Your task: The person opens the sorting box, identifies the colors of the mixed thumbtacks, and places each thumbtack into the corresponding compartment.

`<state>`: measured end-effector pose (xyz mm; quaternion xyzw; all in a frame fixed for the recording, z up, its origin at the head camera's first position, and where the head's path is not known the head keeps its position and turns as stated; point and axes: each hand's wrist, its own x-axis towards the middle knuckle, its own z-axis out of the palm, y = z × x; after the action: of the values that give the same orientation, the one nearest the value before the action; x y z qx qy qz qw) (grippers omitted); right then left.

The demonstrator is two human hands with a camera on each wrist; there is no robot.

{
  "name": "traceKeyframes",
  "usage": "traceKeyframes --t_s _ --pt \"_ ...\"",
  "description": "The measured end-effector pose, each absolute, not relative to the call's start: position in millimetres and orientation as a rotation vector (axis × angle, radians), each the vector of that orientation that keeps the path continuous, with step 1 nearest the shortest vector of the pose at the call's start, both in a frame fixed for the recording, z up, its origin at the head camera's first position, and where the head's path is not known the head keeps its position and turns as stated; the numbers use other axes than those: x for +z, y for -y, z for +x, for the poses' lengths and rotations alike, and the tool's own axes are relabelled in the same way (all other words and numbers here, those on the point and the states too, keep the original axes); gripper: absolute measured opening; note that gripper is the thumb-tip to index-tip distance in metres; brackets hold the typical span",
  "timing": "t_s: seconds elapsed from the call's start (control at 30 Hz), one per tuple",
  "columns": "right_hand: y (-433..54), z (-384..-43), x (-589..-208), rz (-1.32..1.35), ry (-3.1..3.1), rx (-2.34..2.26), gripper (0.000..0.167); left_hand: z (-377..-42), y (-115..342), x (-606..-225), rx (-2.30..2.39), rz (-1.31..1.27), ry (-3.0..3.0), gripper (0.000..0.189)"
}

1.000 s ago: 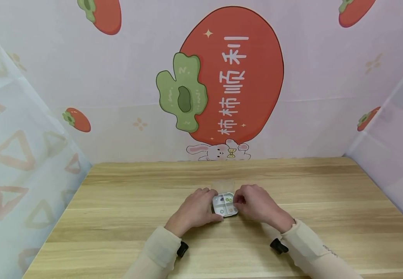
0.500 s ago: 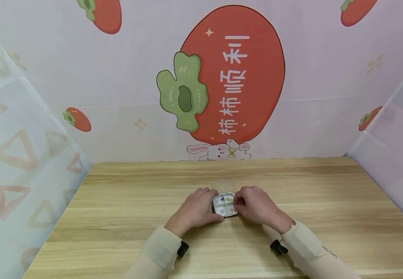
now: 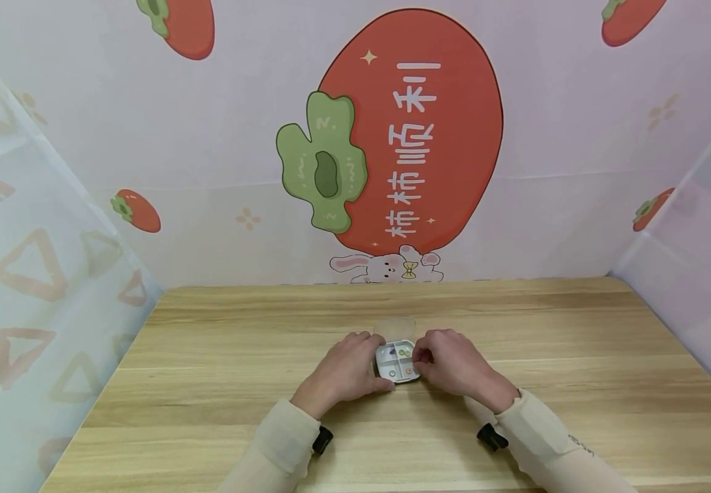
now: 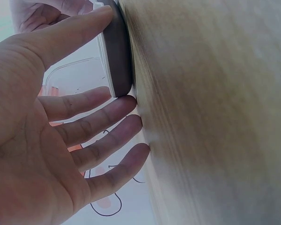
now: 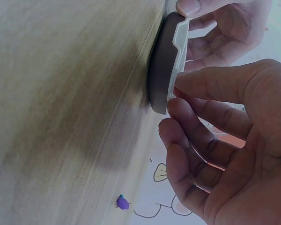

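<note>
A small white pill box with four-part dividers and a dark grey underside lies on the table, its clear lid folded back. Tiny pieces sit in its compartments: a purple one, yellow-green ones and ring-like ones below. My left hand holds the box by its left side, thumb at the near corner, index finger at the far one. At the right rim is my right hand, its fingers curled; thumb and index fingertip meet the edge. Whether they pinch anything is hidden.
A light wooden table spreads around the box. Behind it rises a wall sheet printed with persimmons and a rabbit. In the right wrist view, a small purple object with a teal tip lies on the table beyond the right hand.
Both hands stay almost still at the box. The right fingertips shift only slightly at its right rim; the piece in the near-right compartment shows a little more plainly.
</note>
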<state>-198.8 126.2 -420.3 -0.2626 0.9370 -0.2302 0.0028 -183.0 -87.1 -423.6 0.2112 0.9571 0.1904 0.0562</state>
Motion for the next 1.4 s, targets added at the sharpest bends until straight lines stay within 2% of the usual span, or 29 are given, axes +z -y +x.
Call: traceKeyframes --t_s 1.4 --pt "-125.5 -198.4 -419.8 -0.837 -2.936 -0.721 0.015 -183.8 86.5 -424.7 0.572 0.626 -2.903 0.069"
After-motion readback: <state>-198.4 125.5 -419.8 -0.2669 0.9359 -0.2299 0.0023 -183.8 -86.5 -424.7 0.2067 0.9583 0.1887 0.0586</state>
